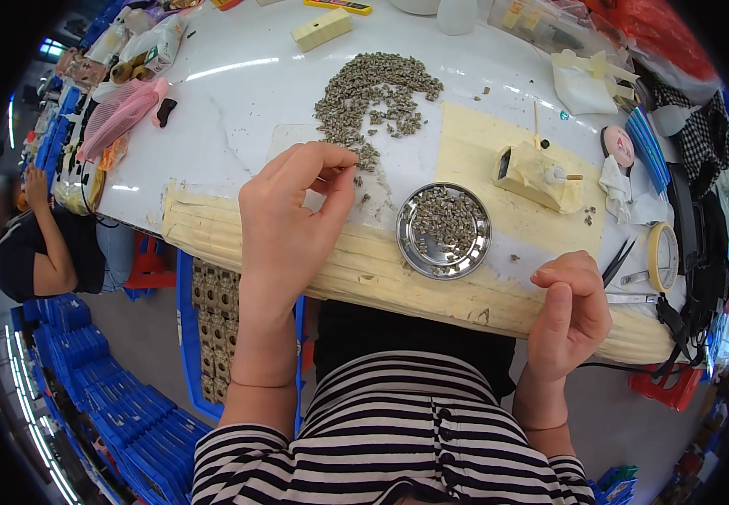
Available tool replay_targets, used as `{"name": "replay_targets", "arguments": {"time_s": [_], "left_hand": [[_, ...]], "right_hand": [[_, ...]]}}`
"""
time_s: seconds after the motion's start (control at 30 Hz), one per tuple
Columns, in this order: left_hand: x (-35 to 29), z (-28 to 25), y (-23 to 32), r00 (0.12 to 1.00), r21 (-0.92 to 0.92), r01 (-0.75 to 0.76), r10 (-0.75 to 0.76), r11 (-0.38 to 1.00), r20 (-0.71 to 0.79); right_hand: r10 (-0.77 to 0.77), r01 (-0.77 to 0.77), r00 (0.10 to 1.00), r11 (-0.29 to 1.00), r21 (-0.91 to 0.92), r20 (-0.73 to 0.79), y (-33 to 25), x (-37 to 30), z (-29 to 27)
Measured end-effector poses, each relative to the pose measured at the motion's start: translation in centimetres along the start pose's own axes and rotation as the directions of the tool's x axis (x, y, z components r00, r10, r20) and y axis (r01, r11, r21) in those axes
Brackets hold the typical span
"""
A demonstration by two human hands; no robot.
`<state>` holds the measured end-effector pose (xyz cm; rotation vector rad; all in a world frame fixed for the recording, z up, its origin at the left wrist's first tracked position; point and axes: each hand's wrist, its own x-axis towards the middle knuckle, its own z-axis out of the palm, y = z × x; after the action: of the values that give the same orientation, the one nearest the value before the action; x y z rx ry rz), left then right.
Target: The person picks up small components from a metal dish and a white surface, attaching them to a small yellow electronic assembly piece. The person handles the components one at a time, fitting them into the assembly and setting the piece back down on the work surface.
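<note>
A loose pile of small grey metal parts (379,80) spreads over the white tabletop and thins out toward me. At its near end is my left hand (293,219), with thumb and forefinger bent together in a pinch. Whatever those fingertips hold, if anything, is too small to make out. A round shiny metal dish (404,244) between my hands contains many more of these parts. My right hand (573,316) hovers over the table's front edge, to the right of the dish. Its fingers are curled in against the thumb, and I cannot make out anything between them.
A tape-wrapped block (541,178) with a white-tipped peg rests on yellowish paper (465,135). Tweezers (618,263) and a tape roll (663,257) lie at the right. Below the table's left side stands a blue crate (186,337); another person (53,244) sits far left.
</note>
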<state>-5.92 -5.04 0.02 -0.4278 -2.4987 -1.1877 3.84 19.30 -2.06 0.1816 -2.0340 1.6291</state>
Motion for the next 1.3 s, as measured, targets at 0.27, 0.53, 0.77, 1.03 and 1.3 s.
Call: {"name": "replay_targets", "arguments": {"time_s": [0.27,0.53,0.77,1.03,1.3], "left_hand": [[-0.9,0.4,0.0,0.996,-0.15,0.044,-0.055,0.988,-0.07],[-2.4,1.8,3.9,0.965,-0.743,0.252,-0.107,0.62,0.239],[-2.6,2.9,5.2,0.923,-0.747,0.359,-0.093,0.56,0.374],[-2.8,3.5,5.6,0.936,-0.708,0.298,-0.048,0.64,0.35],[-2.8,3.8,5.6,0.89,-0.793,0.44,-0.087,0.423,0.447]], "right_hand": [[0.004,-0.004,1.0,1.0,-0.015,0.013,-0.1,0.0,0.1],[-0.072,0.088,0.99,0.987,-0.133,0.119,-0.7,1.1,1.3],[-0.206,0.234,0.969,0.943,-0.239,0.135,-1.7,2.9,2.3],[-0.18,0.198,0.978,0.959,-0.205,0.101,-0.8,2.7,2.3],[-0.1,0.107,0.991,0.991,-0.08,0.087,-0.5,2.5,1.9]]}}
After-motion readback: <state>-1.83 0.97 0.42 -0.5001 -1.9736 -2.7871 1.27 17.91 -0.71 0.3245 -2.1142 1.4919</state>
